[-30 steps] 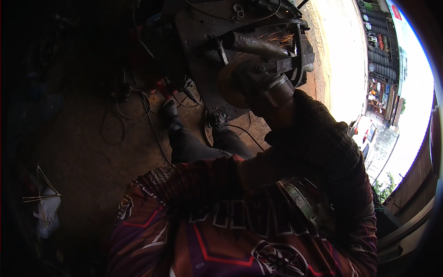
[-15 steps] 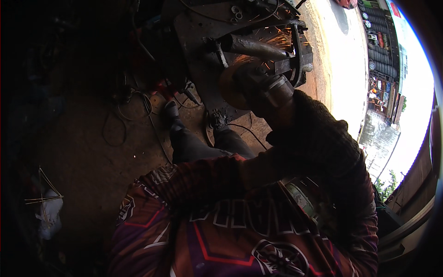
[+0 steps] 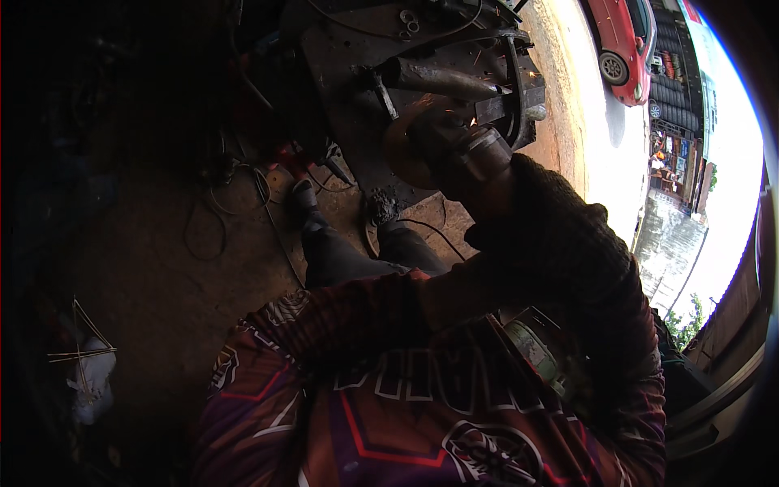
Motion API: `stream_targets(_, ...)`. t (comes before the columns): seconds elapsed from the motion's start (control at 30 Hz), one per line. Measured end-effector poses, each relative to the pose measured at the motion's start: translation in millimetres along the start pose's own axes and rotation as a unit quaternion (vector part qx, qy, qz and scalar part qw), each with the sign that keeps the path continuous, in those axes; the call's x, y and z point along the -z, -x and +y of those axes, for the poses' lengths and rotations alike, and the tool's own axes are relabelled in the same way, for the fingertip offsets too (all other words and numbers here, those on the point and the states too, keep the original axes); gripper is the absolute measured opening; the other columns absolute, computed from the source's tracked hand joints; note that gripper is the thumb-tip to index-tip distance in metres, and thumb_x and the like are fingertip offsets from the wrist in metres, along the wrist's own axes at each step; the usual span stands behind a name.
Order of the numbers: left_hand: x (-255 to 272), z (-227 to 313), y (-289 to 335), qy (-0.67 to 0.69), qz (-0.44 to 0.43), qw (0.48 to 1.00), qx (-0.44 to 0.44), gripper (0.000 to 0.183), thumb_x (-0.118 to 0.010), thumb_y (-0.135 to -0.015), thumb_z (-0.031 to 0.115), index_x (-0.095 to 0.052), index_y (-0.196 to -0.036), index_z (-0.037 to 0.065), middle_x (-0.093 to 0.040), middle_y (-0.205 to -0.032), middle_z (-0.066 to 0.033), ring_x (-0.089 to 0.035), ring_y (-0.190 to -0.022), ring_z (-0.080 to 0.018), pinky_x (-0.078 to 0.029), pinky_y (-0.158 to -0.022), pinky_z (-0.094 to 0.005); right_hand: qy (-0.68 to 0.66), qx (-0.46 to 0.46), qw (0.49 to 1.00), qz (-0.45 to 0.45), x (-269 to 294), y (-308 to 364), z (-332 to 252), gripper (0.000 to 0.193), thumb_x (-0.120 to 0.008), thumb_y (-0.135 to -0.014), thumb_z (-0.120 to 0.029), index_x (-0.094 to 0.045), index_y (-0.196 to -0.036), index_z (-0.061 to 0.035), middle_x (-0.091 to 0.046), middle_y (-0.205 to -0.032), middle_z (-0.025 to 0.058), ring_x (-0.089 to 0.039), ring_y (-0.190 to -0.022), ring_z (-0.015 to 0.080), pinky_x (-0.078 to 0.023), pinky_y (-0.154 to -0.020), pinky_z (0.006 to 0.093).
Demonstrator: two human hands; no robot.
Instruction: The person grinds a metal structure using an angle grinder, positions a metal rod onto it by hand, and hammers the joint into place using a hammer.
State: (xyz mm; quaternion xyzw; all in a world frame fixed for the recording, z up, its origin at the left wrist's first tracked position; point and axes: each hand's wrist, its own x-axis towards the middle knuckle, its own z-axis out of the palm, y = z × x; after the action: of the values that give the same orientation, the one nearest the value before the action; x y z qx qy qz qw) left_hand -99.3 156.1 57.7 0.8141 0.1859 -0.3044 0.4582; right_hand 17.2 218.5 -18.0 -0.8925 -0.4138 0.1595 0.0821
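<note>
An angle grinder [image 3: 483, 152] is held over a dark metal workbench, its round disc [image 3: 408, 154] on the left side. My right hand [image 3: 556, 203], in a dark knit glove, is closed around the grinder's body. My left forearm crosses in front of my chest, and my left hand [image 3: 487, 280] lies in deep shadow beneath the right one; its fingers are hidden. Just beyond the grinder is a metal pipe [image 3: 442, 81], with a curved metal bracket [image 3: 515, 89] at its right end. A few orange sparks show near the disc and bracket.
Metal rings [image 3: 408, 23] and a cable lie on the dark workbench [image 3: 337, 69]. Loose cables [image 3: 264, 191] trail across the floor near my feet. Thin sticks [image 3: 85, 355] rest on a whitish bag at left. Outside on the right stands a red car [image 3: 621, 40].
The sparks have thinned to a few. The red car has come further into view at upper right. My hands and the grinder have barely shifted.
</note>
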Motion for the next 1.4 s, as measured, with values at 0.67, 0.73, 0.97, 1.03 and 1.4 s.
stream_targets(0.67, 109, -94, -2, 0.21, -0.581, 0.705, -0.349, 0.037, -0.067, -0.096, 0.02, -0.058, -0.125, -0.001, -0.068, -0.111, -0.0169, -0.071, -0.095, -0.0257, -0.057, -0.081, -0.0377, -0.244, -0.098, 0.956, 0.129, 97, 98, -66, 0.053, -0.084, -0.081, -0.021, -0.06, -0.126, -0.0054, -0.067, -0.104, 0.0059, -0.066, -0.088, 0.0179, -0.057, -0.076, 0.0322)
stream_targets(0.73, 109, -90, 4, 0.209, -0.59, 0.698, -0.348, 0.037, -0.068, -0.095, 0.02, -0.058, -0.124, 0.0, -0.068, -0.111, -0.0167, -0.071, -0.095, -0.0257, -0.058, -0.08, -0.0381, -0.279, -0.126, 0.936, 0.171, 110, 119, -71, 0.053, -0.084, -0.081, -0.021, -0.06, -0.126, -0.0055, -0.067, -0.104, 0.0058, -0.066, -0.088, 0.0177, -0.057, -0.076, 0.0321)
stream_targets(0.97, 107, -81, 10, 0.224, -0.53, 0.74, -0.349, 0.037, -0.071, -0.094, 0.023, -0.06, -0.121, 0.0, -0.069, -0.109, -0.0159, -0.071, -0.094, -0.0258, -0.058, -0.079, -0.0398, -0.42, -0.204, 0.809, 0.357, 118, 166, -68, 0.054, -0.085, -0.081, -0.022, -0.06, -0.125, -0.0058, -0.067, -0.103, 0.0053, -0.066, -0.087, 0.0172, -0.057, -0.076, 0.0319)
stream_targets(1.03, 92, -67, 17, 0.211, -0.461, 0.77, -0.386, 0.037, -0.072, -0.093, 0.023, -0.061, -0.12, 0.0, -0.069, -0.108, -0.0157, -0.071, -0.093, -0.0258, -0.058, -0.078, -0.0402, -0.429, -0.233, 0.754, 0.44, 127, 188, -67, 0.054, -0.085, -0.08, -0.022, -0.06, -0.125, -0.0059, -0.067, -0.103, 0.0052, -0.066, -0.087, 0.0171, -0.057, -0.076, 0.0318)
stream_targets(1.4, 33, -38, -2, -0.099, -0.143, 0.892, -0.416, 0.054, -0.081, -0.083, 0.043, -0.063, -0.117, 0.004, -0.072, -0.101, -0.0189, -0.071, -0.093, -0.0373, -0.055, -0.08, -0.0473, -0.494, -0.239, 0.498, 0.671, 58, 242, 14, 0.05, -0.082, -0.083, -0.019, -0.058, -0.124, -0.0027, -0.067, -0.101, 0.0077, -0.069, -0.086, 0.0207, -0.059, -0.074, 0.0358)
